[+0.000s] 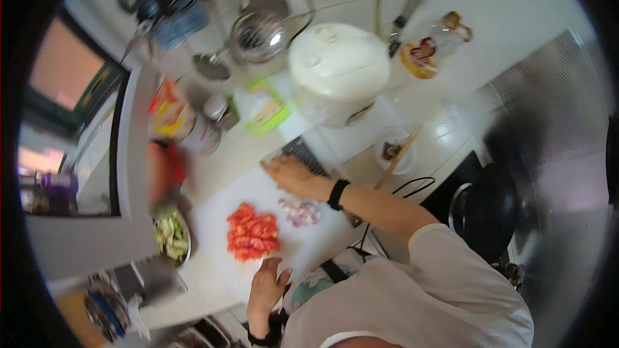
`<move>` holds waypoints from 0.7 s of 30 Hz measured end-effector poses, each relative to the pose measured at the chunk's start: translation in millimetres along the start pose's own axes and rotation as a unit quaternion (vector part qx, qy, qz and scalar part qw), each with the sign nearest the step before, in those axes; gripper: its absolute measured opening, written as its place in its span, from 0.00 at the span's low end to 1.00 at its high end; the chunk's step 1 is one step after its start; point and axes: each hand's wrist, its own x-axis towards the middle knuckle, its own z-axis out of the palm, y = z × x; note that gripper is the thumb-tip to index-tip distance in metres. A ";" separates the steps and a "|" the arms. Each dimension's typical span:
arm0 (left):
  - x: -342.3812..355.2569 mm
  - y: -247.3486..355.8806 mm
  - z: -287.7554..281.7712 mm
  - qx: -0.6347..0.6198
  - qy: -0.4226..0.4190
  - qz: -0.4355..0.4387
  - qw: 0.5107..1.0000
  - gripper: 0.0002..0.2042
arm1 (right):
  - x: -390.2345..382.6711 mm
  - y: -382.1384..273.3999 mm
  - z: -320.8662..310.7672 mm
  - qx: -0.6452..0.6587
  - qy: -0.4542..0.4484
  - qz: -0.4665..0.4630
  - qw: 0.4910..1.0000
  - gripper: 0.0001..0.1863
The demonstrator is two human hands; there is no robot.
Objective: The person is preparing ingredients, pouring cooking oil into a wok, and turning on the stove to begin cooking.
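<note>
A white cutting board [219, 212] holds a pile of chopped red tomato [251, 233] and a smaller heap of chopped purple-white pieces [300, 212], apparently onion or shallot. My right hand [291, 176] reaches over the board's far side, fingers stretched out and holding nothing visible. Beside it lies a dark speckled blade [304, 154], seemingly a broad knife; my wrist and forearm hide part of it. At the board's near edge, just below the tomato, my left hand [264, 289] has its fingers extended and thumb apart, with nothing seen in it.
A white rice cooker [338, 71] stands at the back. Right of it is a small white bowl [396, 151] with a wooden stick across it, then a black wok [493, 212]. A bowl of cut green vegetables [173, 238] sits left, below a jutting window frame [135, 154].
</note>
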 end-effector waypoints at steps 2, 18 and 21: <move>-1.4 -1.9 -0.5 0.003 0.000 -0.004 1.000 0.16 | -3.6 -5.7 -8.4 0.011 0.052 -0.023 0.998 0.40; 6.0 19.8 -1.6 0.021 -0.019 0.001 1.000 0.16 | -180.3 286.0 -333.5 -0.161 0.423 0.487 0.747 0.23; 1.4 27.6 -4.7 0.022 -0.034 -0.046 0.998 0.17 | -191.9 299.2 -340.8 -0.169 0.344 0.501 0.776 0.19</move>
